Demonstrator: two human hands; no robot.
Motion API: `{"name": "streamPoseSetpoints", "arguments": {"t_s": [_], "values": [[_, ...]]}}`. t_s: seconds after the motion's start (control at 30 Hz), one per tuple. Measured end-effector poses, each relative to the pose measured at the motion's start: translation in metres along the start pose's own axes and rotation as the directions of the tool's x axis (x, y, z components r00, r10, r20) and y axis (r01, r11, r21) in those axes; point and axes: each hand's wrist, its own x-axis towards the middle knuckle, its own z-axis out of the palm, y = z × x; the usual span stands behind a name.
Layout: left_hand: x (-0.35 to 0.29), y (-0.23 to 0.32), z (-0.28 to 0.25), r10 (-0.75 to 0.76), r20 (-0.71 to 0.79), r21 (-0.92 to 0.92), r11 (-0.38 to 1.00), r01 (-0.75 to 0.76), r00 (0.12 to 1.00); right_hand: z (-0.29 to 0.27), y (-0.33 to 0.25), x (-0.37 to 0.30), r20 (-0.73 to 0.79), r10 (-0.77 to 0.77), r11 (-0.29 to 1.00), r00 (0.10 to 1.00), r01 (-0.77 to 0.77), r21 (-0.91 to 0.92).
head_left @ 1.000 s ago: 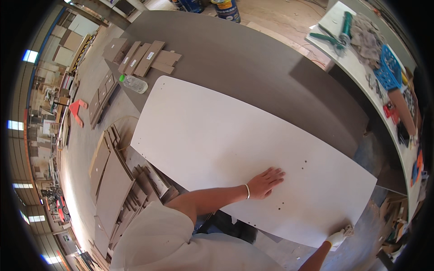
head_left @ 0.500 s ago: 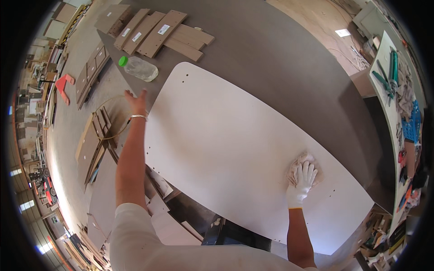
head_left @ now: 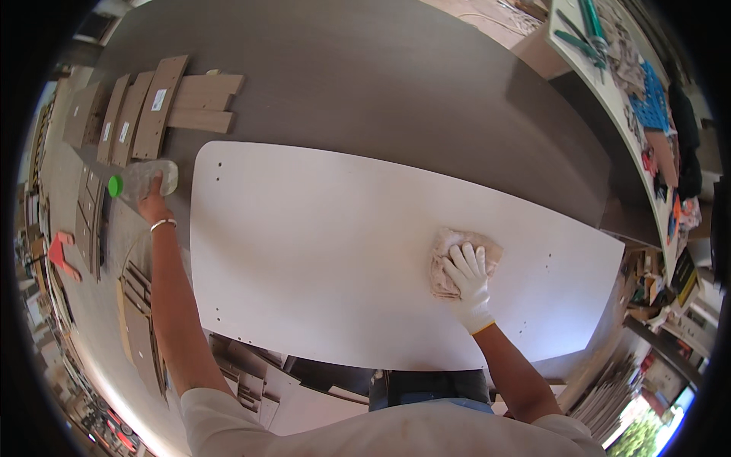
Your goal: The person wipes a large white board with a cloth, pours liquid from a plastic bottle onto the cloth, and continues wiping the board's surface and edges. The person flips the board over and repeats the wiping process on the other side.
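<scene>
A large white panel (head_left: 320,244) with small dark holes near its ends lies across the brown table. Its long edges bow slightly. On its right half my right hand (head_left: 468,282), in a white knit glove, rests with fingers stretched flat on a crumpled pale pink-beige rag (head_left: 442,268). My bare left hand (head_left: 154,206), with a light bracelet at the wrist, is at the clear bottle (head_left: 138,175) beyond the panel's left end. The thumb lies over the bottle's side, and the other fingers are mostly hidden. The bottle lies on its side, its green cap pointing left.
Brown boards (head_left: 156,107) with white labels lie on the brown tabletop (head_left: 320,76) at the far left. Along the right, a side bench (head_left: 620,99) carries green tools (head_left: 590,34) and a blue basket (head_left: 651,99). More boards (head_left: 137,335) stand at the lower left.
The view has turned. My left hand has gone from beside the panel's edge to the bottle and closed round it. My right hand and the rag have shifted across the panel, away from its right end.
</scene>
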Motion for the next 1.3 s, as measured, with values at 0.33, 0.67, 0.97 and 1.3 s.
{"name": "streamPoseSetpoints", "arguments": {"t_s": [0.33, 0.67, 0.97, 1.3], "values": [[-0.155, 0.119, 0.096, 0.281, 0.526, 0.304, 0.819, -0.487, 0.802, -0.040, -0.005, 0.023, 0.643, 0.638, -0.654, 0.423, -0.144, 0.743], [-0.431, 0.205, 0.264, 0.290, 0.957, -0.092, 0.273, -0.958, -0.009, -0.008, 0.087, -0.005, 0.226, 0.328, -0.916, 0.917, 0.250, 0.314], [-0.472, 0.225, 0.250, 0.135, 0.989, -0.084, 0.182, -0.980, -0.059, -0.065, 0.053, -0.025, 0.494, 0.631, -0.712, 0.598, 0.195, 0.674], [-0.452, 0.144, 0.111, 0.163, 0.740, 0.336, 0.751, -0.569, 0.652, -0.047, -0.011, 0.021, 0.484, 0.470, -0.753, 0.738, 0.049, 0.656]]}}
